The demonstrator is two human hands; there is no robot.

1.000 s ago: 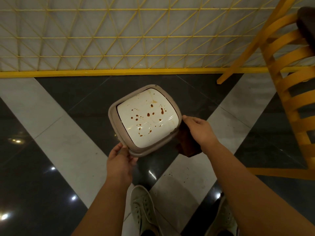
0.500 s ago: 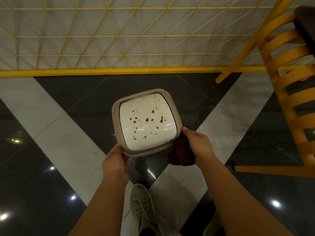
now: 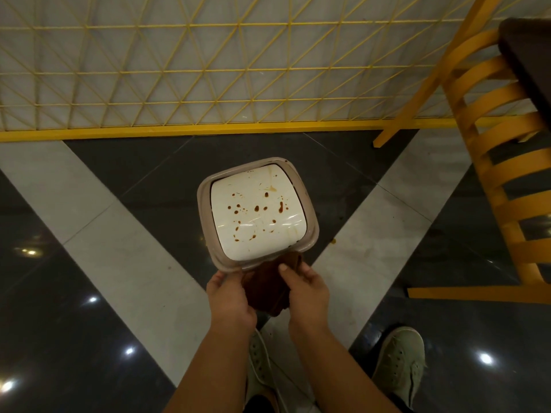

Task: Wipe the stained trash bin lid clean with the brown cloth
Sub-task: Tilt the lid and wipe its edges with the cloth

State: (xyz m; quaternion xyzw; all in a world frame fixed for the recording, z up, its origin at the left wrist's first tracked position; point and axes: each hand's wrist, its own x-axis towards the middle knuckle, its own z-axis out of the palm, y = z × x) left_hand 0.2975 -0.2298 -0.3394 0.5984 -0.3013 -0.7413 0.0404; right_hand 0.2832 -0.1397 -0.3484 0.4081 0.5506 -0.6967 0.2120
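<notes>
The trash bin lid (image 3: 258,213), a white swing panel set in a taupe frame, is held above the floor (image 3: 125,251) in front of the person, just beyond both hands. Brown drips and a ring-shaped stain dot the white panel, densest across its middle and toward its near-left corner. The left hand (image 3: 229,296) grips the near edge of the frame, its fingers curled under the rim and out of sight. Beside it, the right hand (image 3: 307,289) pinches the brown cloth (image 3: 268,289), thumb on top and fingers curled beneath. The cloth is bunched between the two hands, its far end touching the lid's near edge. No brand, label or writing can be read on the lid or the cloth. Below the forearms stand two pale green shoes (image 3: 401,365). A yellow slatted chair (image 3: 501,162) stands to the right of the hands, and a yellow lattice fence (image 3: 190,70) runs across beyond the lid.
</notes>
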